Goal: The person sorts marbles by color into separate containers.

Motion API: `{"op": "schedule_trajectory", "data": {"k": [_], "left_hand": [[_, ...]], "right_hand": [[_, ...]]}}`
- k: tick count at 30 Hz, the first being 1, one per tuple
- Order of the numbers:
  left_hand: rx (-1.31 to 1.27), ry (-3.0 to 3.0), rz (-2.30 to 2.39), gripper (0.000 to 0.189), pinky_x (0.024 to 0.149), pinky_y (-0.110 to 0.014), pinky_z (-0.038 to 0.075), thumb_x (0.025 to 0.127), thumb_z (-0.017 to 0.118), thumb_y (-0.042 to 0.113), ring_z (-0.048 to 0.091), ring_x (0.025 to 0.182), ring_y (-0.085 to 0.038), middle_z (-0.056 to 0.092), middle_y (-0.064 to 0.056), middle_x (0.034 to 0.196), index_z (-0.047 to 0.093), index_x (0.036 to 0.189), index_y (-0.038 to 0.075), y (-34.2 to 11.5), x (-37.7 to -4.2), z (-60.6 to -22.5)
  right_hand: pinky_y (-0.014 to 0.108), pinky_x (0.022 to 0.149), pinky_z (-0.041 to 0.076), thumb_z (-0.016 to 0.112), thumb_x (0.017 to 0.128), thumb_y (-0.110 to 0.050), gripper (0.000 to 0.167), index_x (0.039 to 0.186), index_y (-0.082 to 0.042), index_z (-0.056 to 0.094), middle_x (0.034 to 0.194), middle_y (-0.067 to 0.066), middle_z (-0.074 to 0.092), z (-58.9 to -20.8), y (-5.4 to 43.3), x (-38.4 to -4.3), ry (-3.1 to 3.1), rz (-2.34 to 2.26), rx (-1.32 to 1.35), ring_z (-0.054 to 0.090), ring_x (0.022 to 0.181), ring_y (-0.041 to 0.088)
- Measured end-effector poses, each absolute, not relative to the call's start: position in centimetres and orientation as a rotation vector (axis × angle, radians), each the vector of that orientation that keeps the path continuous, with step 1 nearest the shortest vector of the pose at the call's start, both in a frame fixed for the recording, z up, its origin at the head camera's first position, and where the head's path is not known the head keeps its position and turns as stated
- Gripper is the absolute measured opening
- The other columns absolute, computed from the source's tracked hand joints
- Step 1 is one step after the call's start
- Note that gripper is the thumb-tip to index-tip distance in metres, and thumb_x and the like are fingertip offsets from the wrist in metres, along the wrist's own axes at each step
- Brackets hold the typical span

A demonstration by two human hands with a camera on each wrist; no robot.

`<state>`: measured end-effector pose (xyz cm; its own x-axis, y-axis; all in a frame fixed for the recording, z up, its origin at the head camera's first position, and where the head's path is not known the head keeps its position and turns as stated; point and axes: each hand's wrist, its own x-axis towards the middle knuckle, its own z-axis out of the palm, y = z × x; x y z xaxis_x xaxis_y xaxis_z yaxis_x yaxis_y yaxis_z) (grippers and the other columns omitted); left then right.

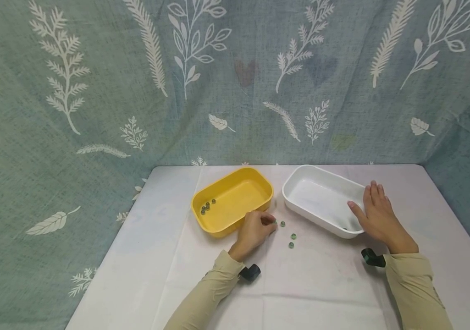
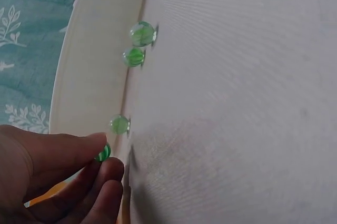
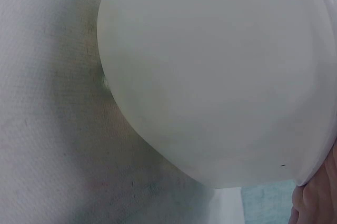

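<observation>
My left hand (image 1: 255,231) pinches a green glass marble (image 2: 104,152) between thumb and fingertips, beside the near right side of the yellow tub (image 1: 214,230). Three more green marbles (image 1: 294,236) lie on the cloth to its right, between the two tubs. Several marbles (image 1: 207,205) sit together at the left end inside the yellow tub. With its fingers straight, my right hand (image 1: 379,217) rests at the right end of the white tub (image 1: 313,217). In the right wrist view, the tub's outer wall (image 3: 210,77) fills much of the picture and only part of the fingers (image 3: 321,192) shows.
A pale cloth (image 1: 321,293) covers the table under both tubs. Behind it hangs a green-blue curtain (image 1: 218,105) with white leaf prints. Dark wrist devices (image 1: 251,273) are strapped at both cuffs. A small dark spot (image 1: 345,228) shows inside the white tub's near right corner.
</observation>
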<state>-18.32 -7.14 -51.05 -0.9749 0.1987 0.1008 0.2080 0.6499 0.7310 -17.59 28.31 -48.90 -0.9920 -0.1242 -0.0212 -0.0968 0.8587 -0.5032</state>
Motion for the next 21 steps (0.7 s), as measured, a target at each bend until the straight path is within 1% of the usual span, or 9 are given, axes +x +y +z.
{"op": "schedule_trajectory", "data": {"k": [5,13,17,21], "left_hand": [[-0.341,-2.846,-1.303,0.012,0.071,-0.019,0.056,0.086,0.084,0.013,0.068,0.081,-0.008,0.080,-0.003,0.093,0.082,0.097,0.010,-7.1,-18.2,-50.5],[-0.400,-2.759,-1.517,0.012,0.078,-0.020,0.060,0.087,0.081,0.008,0.074,0.089,-0.013,0.080,-0.006,0.097,0.081,0.099,0.006,-7.0,-18.4,-49.6],[-0.417,-2.725,-1.585,0.012,0.078,-0.020,0.061,0.088,0.081,0.009,0.075,0.089,-0.013,0.081,-0.007,0.096,0.081,0.099,0.006,-6.9,-18.5,-49.0],[-0.422,-2.700,-1.637,0.011,0.078,-0.020,0.060,0.088,0.082,0.011,0.075,0.089,-0.011,0.081,-0.005,0.096,0.082,0.098,0.008,-6.7,-18.6,-48.4]], "right_hand": [[0.070,0.125,-0.009,0.024,0.108,-0.062,0.099,0.155,0.020,-0.007,0.163,0.039,-0.021,-48.9,28.3,-17.6,2.974,-0.801,-0.171,-0.020,0.153,0.055],[0.070,0.125,-0.008,0.024,0.109,-0.061,0.098,0.155,0.021,-0.006,0.164,0.039,-0.021,-49.0,28.3,-17.7,2.982,-0.794,-0.183,-0.020,0.153,0.056],[0.070,0.125,-0.009,0.024,0.109,-0.060,0.098,0.155,0.021,-0.007,0.164,0.039,-0.021,-49.0,28.3,-17.7,2.979,-0.798,-0.187,-0.020,0.153,0.056],[0.070,0.125,-0.008,0.024,0.109,-0.060,0.098,0.155,0.021,-0.007,0.164,0.039,-0.020,-48.9,28.3,-17.6,2.983,-0.800,-0.191,-0.019,0.153,0.056]]}}
